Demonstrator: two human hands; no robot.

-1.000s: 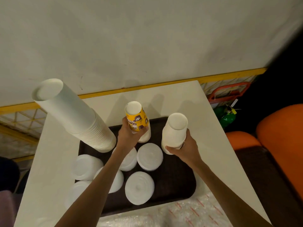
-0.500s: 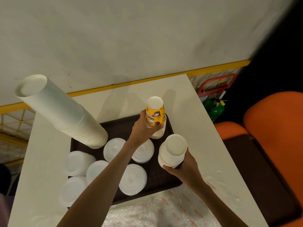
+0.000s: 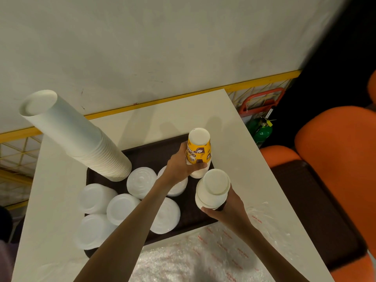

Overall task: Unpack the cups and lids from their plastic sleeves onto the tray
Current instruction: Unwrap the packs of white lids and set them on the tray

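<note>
A dark brown tray lies on the white table. My left hand grips a yellow printed cup stack standing upside down at the tray's far right corner. My right hand grips a short stack of white cups, bottoms up, over the tray's right edge. A tall stack of white cups rises from the tray's far left. Several stacks of white lids cover the tray's middle and left.
Crumpled clear plastic sleeves lie on the table's near edge. An orange seat is to the right, with a green bottle by the wall. The white table ends at a yellow-trimmed wall behind.
My left hand moved the yellow cup stack right toward the tray's far right corner. My right hand brought the white cup stack nearer and lower, to the tray's right edge.
</note>
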